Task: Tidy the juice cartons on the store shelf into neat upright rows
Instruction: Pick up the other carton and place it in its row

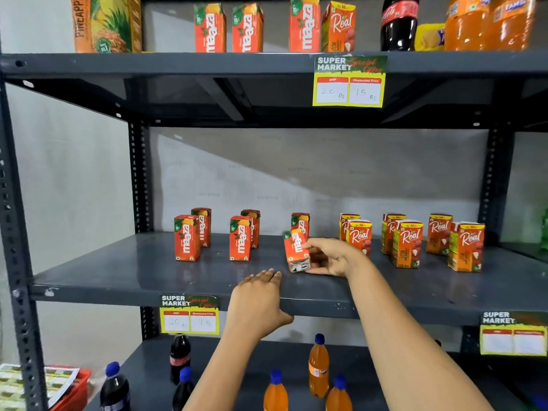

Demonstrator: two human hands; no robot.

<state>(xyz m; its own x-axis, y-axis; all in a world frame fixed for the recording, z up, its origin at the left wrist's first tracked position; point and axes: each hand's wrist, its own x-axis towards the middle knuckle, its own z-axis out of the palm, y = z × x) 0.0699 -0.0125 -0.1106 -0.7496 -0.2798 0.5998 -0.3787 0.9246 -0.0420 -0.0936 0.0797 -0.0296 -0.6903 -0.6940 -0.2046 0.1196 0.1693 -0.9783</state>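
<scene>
middle shelf (118,274): Maaza and Real cartons upright in pairs | my left hand (261,304): fingers spread, resting flat on the near shelf edge | my right hand (329,256): pinching a tilted Maaza carton (296,252) (base showing), mid-shelf, left of the Real cartons (409,241)

Rear Maaza cartons (202,222): each partly hidden by the carton in front of it.
Rear Real cartons (345,225): only their tops and left edges show.
Tilted Maaza carton (296,252): its right side is covered by the right hand (329,256); whether its base touches the middle shelf (118,271) cannot be told.
Left hand (258,304): palm hidden behind the shelf's front edge.
Lower price tag (189,317): handwritten figures too faint to read.
Top-shelf pineapple carton (103,23): cut off by the upper edge.
Bottom-shelf bottles (275,393): cut off by the lower edge.
</scene>
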